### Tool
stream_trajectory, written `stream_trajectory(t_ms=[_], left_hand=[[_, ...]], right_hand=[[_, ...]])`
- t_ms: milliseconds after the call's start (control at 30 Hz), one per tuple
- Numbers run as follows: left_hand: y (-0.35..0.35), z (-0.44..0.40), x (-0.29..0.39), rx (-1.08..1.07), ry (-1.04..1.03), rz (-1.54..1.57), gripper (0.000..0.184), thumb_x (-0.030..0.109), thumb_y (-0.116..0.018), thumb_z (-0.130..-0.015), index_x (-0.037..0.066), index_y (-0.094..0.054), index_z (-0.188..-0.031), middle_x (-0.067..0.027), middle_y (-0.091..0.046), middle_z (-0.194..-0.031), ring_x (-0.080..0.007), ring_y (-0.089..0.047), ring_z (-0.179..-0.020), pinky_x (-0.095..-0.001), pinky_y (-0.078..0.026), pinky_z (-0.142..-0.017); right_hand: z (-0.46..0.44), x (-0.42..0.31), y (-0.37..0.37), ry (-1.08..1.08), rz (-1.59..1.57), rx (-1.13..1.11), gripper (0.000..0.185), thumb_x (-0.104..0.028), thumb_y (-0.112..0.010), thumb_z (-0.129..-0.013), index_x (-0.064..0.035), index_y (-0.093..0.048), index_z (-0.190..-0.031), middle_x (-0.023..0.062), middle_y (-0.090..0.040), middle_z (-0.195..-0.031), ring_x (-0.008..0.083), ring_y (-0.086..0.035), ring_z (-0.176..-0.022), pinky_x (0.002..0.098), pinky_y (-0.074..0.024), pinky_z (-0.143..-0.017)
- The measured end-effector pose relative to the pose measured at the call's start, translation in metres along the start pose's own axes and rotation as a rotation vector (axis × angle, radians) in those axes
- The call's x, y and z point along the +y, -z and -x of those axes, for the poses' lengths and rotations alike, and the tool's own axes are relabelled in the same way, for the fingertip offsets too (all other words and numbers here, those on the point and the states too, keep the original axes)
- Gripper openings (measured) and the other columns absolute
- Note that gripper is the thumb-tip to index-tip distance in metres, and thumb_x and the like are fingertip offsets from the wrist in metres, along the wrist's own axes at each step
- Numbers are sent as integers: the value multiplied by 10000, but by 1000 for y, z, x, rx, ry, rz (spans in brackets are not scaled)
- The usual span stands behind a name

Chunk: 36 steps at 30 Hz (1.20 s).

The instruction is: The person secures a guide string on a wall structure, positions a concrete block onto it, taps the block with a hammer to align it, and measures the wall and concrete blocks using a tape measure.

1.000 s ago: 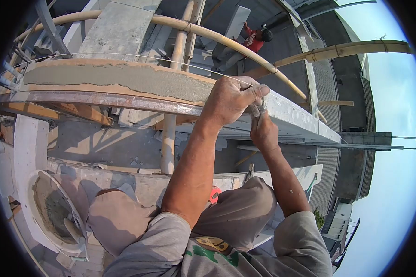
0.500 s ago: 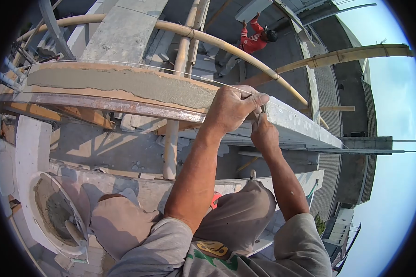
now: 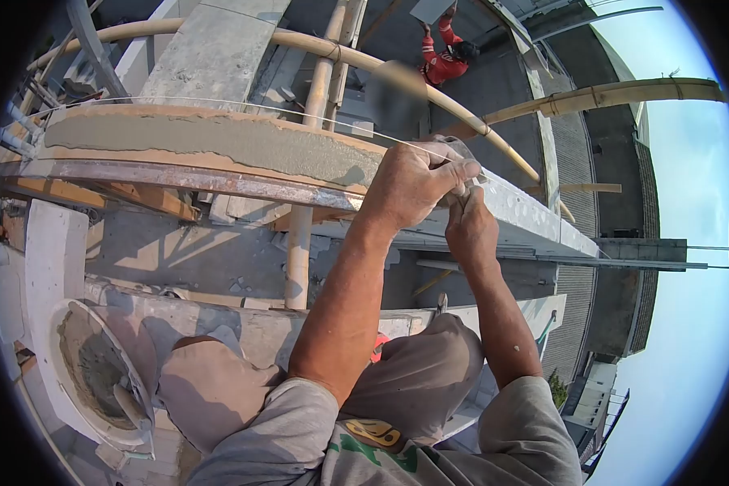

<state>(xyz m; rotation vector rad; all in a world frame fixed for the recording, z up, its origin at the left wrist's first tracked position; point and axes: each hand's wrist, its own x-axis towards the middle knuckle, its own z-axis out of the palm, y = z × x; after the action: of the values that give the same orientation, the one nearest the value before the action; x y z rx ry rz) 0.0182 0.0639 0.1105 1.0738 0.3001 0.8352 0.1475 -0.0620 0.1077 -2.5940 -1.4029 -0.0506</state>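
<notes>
Above the end of the mortar bed, my left hand (image 3: 409, 182) is closed, its thumb pressed against the fingers. A thin white string (image 3: 300, 112) runs taut from the far left along the wall to this hand, which appears to pinch it. A small grey piece (image 3: 460, 149) shows beyond the fingers; its kind is unclear. Just below and right, my right hand (image 3: 472, 231) is closed in a pinch against the left fingertips, hiding what it grips. Wet mortar (image 3: 219, 142) coats the wall top on the left. A pale block (image 3: 526, 212) extends right from the hands.
A bucket of mortar (image 3: 65, 324) with a tool in it stands at lower left. Bamboo poles (image 3: 364, 61) cross behind the wall. Below, a co-worker in a red shirt (image 3: 444, 66) holds a pale slab (image 3: 429, 10). A plank (image 3: 211, 57) lies at upper left.
Both hands have shifted slightly right. More of the grey piece shows beyond my left fingers. The co-worker's slab has moved up, and a dark blurred patch now covers the area beside them.
</notes>
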Motion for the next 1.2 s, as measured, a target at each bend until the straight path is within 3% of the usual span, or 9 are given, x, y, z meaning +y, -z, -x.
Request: stream_trajectory(t_ms=[133, 400, 533, 767, 900, 967, 1100, 1133, 1200], left_hand=[[1, 1, 2, 5, 72, -4, 381, 405, -735, -819, 29, -688, -772, 6, -593, -601, -28, -417, -451, -208, -277, -398], [4, 2, 0, 27, 68, 16, 329, 346, -740, -822, 26, -686, -773, 18, -577, -580, -14, -432, -460, -185, -275, -396], [2, 6, -1, 31, 41, -59, 304, 322, -740, -824, 20, -706, -829, 0, -615, -619, -16, -455, -485, -188, -295, -415], [5, 1, -6, 33, 2, 2, 302, 313, -740, -823, 15, -714, -862, -3, -629, -644, -21, -479, -517, -196, -326, -444], [5, -2, 1, 23, 35, 31, 307, 313, -744, -821, 11, -707, -855, -3, -620, -633, -18, -457, -491, -194, -294, -409], [3, -2, -16, 59, -86, 11, 310, 315, -746, -819, 10, -706, -857, -1, -614, -626, -15, -435, -467, -192, -267, -387], [6, 0, -4, 32, 98, 57, 309, 319, -753, -813, 17, -705, -853, 5, -607, -620, -13, -438, -485, -192, -274, -404], [3, -3, -10, 49, -13, 14, 307, 327, -750, -816, 24, -705, -839, 6, -607, -620, -11, -435, -489, -189, -277, -407], [2, -1, -8, 47, 53, 27, 314, 336, -747, -818, 25, -705, -827, 8, -607, -621, -14, -433, -488, -193, -278, -408]], right_hand=[[6, 57, -40, -24, 245, -237, 194, -178, -539, -900, -22, -429, -936, 258, -636, -748, 450, -636, -738, 538, -485, -667], [4, 3, -7, 38, -1, 48, 203, -173, -558, -889, -13, -446, -943, 259, -642, -753, 451, -633, -726, 533, -484, -675], [-4, 48, -37, 3, 246, -227, 230, -187, -565, -886, -12, -440, -968, 264, -640, -751, 461, -632, -744, 539, -481, -678], [5, 3, -7, 85, -92, 126, 211, -176, -556, -899, -17, -445, -982, 252, -639, -752, 457, -627, -729, 528, -482, -653], [4, 37, -32, -70, 323, -291, 219, -185, -568, -895, -15, -449, -968, 241, -650, -774, 449, -635, -731, 522, -496, -657], [-10, 28, -27, -34, 253, -208, 219, -182, -567, -895, -17, -445, -970, 247, -648, -771, 449, -636, -734, 522, -496, -658], [-6, -8, 5, 26, 24, 11, 218, -175, -571, -890, -20, -443, -974, 262, -642, -761, 456, -637, -741, 521, -500, -664], [-3, -7, 2, 48, -41, 75, 225, -187, -571, -894, -23, -438, -972, 276, -636, -753, 461, -637, -740, 527, -497, -660], [5, 31, -28, -22, 169, -131, 231, -198, -568, -899, -26, -432, -970, 279, -635, -754, 462, -636, -740, 533, -491, -659]])
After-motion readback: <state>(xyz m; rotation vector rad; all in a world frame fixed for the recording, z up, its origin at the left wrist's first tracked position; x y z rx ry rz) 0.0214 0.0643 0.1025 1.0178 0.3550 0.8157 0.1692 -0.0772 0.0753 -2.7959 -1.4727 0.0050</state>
